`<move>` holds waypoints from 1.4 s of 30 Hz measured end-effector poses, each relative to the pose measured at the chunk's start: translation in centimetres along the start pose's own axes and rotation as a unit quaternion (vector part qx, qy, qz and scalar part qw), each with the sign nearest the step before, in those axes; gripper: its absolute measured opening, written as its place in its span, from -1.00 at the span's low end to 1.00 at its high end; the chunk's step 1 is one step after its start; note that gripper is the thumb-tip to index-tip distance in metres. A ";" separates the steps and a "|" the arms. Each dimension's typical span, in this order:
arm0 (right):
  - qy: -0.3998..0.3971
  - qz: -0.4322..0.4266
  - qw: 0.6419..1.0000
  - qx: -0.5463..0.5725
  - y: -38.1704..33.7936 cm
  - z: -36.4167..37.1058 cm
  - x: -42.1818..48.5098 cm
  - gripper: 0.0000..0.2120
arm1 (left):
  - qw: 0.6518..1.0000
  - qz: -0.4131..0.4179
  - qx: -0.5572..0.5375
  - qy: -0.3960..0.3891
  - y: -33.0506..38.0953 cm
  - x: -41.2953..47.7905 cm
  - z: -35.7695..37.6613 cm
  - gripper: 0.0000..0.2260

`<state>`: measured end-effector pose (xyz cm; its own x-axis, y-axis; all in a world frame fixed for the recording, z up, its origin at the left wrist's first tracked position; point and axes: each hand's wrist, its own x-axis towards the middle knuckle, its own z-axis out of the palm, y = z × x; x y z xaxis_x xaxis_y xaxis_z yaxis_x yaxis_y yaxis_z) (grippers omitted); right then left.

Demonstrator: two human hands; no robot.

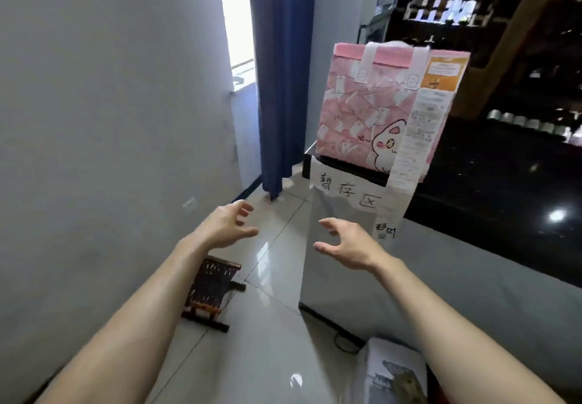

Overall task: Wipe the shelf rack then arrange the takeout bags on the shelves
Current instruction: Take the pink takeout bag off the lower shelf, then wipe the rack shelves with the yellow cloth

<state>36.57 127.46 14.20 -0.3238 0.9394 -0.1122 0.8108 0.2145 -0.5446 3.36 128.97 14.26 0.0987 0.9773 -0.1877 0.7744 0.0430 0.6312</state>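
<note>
Our left hand and right hand hover mid-frame, fingers loosely spread, holding nothing. Upper right, a pink paper takeout bag with white handles stands on what seems a white cabinet.

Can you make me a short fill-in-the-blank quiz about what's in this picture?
The takeout bag on the white cabinet is mostly ____.
The left hand and the right hand both hold ____.
The curtain behind the cabinet is ____.
The small dark rack stands on the ____.
Missing words: pink, nothing, blue, floor.
</note>
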 end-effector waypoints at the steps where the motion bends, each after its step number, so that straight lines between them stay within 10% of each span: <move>1: -0.026 -0.012 1.000 0.001 -0.5 1.2 0.3 -0.31 | 1.000 -0.025 0.000 0.006 -1.3 -2.1 0.3 -0.44; 14: -0.269 -0.233 0.934 -0.023 -18.9 18.9 3.3 -0.38 | 0.920 -0.352 -0.045 0.166 -16.4 -31.7 0.3 -0.42; 42: -0.472 -0.568 0.652 -0.172 -59.3 50.4 6.3 -0.39 | 0.637 -0.614 -0.244 0.396 -36.1 -54.1 -0.6 -0.59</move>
<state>-38.09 107.23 3.90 -0.8353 -0.4253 -0.3484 -0.2041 0.8283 -0.5218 -30.28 74.68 2.04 -0.8908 -0.0665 -0.4495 -0.3429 0.7474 0.5690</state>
